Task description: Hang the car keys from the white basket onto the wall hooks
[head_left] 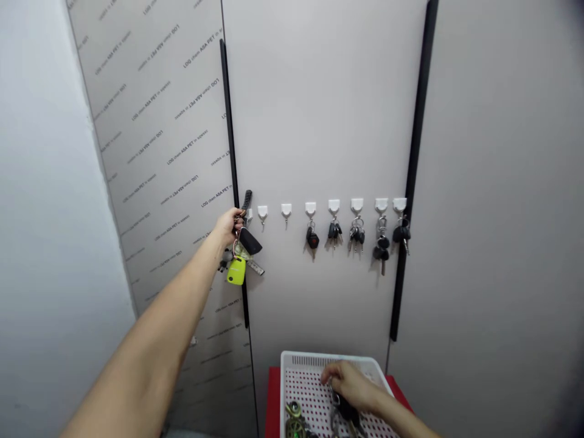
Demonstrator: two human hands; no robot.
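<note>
Right hand point(347, 384) low in frame, palm down, fingers curled over the ring of a black-fob key bunch point(347, 412); grip closed on it, inside a white plastic tray point(331, 359). Tray base was perforated, red showing through the holes; it sat on a red tabletop point(272, 395). Brass-coloured key trinket point(294, 420) lay in the tray, just left of that hand.

Left hand point(230, 224) at full reach, forearm running diagonally up from lower left. Fist clenched on a key bunch point(236, 271) with lime-green plastic fob and black fob dangling below, right at the leftmost hook, which was mostly hidden by the fingers. White plastic hooks point(310, 208) ran right in a row across a smooth grey panel point(319, 109): two bare, five carrying dark-fobbed keys.
</note>
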